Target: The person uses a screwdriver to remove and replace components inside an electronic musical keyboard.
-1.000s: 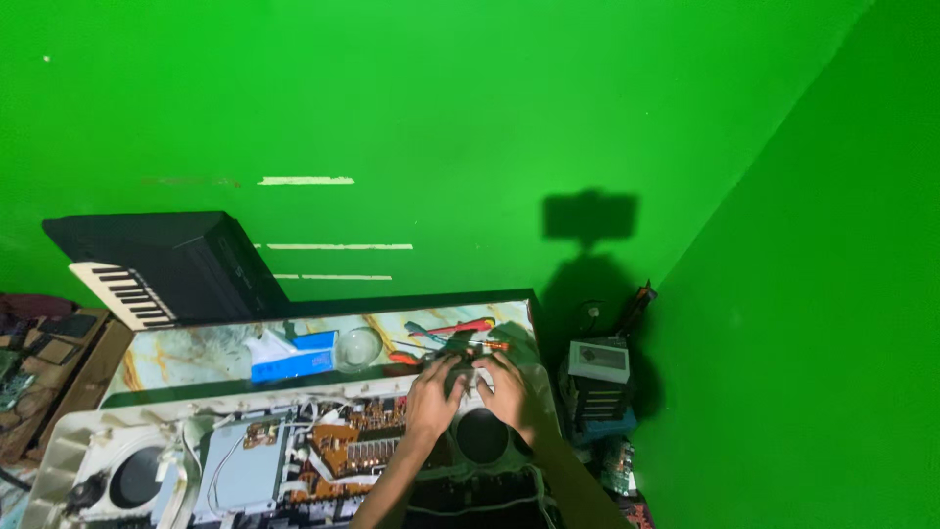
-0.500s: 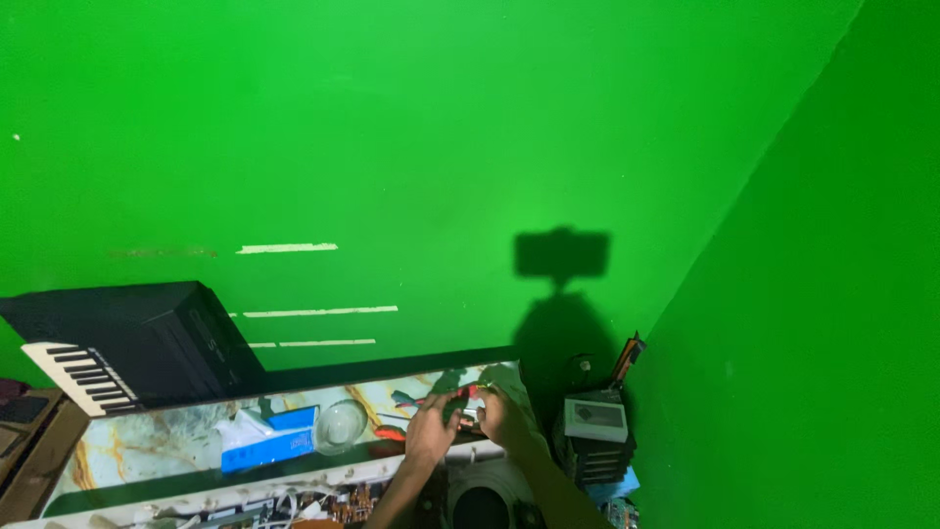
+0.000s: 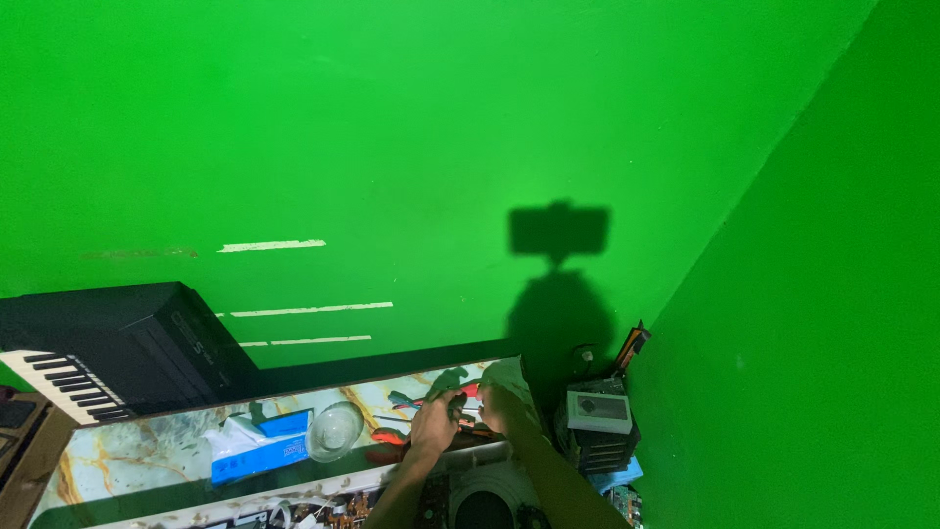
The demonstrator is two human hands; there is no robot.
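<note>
My left hand [image 3: 434, 423] and my right hand [image 3: 501, 409] are close together over the right end of a marbled worktop [image 3: 147, 453]. Both reach into a small pile of hand tools [image 3: 411, 402] with red and green handles. The fingers of each hand curl around something in that pile, but the items are too small to identify. A dark object sits between the two hands. An opened device with circuit boards [image 3: 333, 509] lies at the bottom edge, mostly cut off.
A blue tissue box [image 3: 259, 451] and a clear glass bowl [image 3: 335, 431] sit left of the hands. A black keyboard instrument [image 3: 108, 358] stands at far left. A grey boxy device [image 3: 599, 416] is stacked at the right, by the green wall corner.
The view has tilted upward, so the worktop and opened device have slid toward the bottom edge. Both hands stay together at the tool pile.
</note>
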